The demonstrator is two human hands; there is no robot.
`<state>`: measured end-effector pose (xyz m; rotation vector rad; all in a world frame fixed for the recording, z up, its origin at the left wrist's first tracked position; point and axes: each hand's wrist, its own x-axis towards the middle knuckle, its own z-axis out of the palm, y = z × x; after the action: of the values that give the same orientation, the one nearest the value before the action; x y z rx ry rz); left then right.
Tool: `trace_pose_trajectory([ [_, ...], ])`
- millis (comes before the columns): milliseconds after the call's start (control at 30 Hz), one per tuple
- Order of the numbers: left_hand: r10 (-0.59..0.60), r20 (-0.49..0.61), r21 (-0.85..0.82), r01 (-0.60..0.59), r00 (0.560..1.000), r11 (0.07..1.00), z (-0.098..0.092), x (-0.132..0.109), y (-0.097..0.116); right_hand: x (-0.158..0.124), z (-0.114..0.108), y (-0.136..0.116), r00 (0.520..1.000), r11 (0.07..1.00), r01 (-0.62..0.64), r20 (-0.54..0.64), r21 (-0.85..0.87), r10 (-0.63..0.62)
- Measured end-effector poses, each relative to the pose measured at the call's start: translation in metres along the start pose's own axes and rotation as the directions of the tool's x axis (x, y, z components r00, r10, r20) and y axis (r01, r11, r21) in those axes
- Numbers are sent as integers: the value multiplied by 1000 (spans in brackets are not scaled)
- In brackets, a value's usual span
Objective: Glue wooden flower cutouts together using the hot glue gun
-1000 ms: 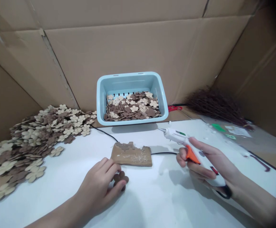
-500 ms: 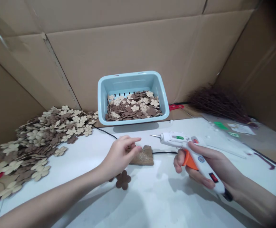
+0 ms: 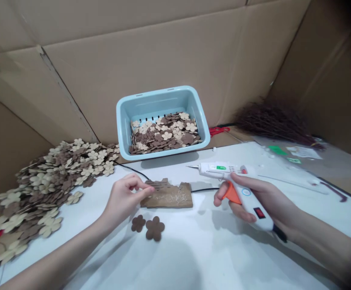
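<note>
- Head view, sole cam:
- L hand (image 3: 123, 198): on the white table (image 3: 199, 253), left of centre. Fingers curled in, tips bunched against the thumb and touching the left end of the cardboard scrap (image 3: 171, 196). Can't tell if anything sits betw. the tips.
- R hand (image 3: 255, 198): wrapped round the grip of the glue gun (image 3: 234, 180), raised just above the table. Index finger on the orange trigger (image 3: 230, 193).
- Glue gun: white body, green label on top, red switch low on the grip. Metal nozzle (image 3: 191, 166) points left, above and to the right of the scrap, not touching it.
- Cardboard scrap: flat on the table betw. the two hands, ragged top edge, pale specks on its face.
- Brown flower cut-outs, qty 2: small one (image 3: 138, 223) and larger one (image 3: 155, 228), side by side, flat, just in front of the scrap and below the L hand's fingers, not held.
- Black cord (image 3: 133, 169): runs from the left, passes behind the scrap, comes out toward the R hand.
- Blue basket (image 3: 160, 104): at the back against the cardboard wall (image 3: 163, 48), part-filled w/ brown and cream flower cut-outs.
- Loose flower pile (image 3: 54, 177): brown and cream mixed, far left, well apart from the scrap.
- Twig bundle (image 3: 278, 123): back right corner.
- Red item (image 3: 219, 130): just right of the basket, too small to ID.
</note>
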<state>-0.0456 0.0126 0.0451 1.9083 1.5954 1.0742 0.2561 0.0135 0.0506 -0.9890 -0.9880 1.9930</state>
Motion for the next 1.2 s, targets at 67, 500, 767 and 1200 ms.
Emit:
trace_pose_trajectory([
  [67,93,-52,104,-87,994,991,-12,-5,-7,-1,4,0,999,999,-22,-37,-45,21],
  [500,661,110,456,-629,742,630,-2,-32,-19,0,2,4,989,916,-113,-132,-386,66],
  [767,490,171,431,-512,855,743,-6,-1,-15,-1,2,0,991,933,-97,-121,-347,58],
  [1200,46,622,376,-350,782,858,73,113,15,2,1,4,995,933,-95,-64,-347,77],
])
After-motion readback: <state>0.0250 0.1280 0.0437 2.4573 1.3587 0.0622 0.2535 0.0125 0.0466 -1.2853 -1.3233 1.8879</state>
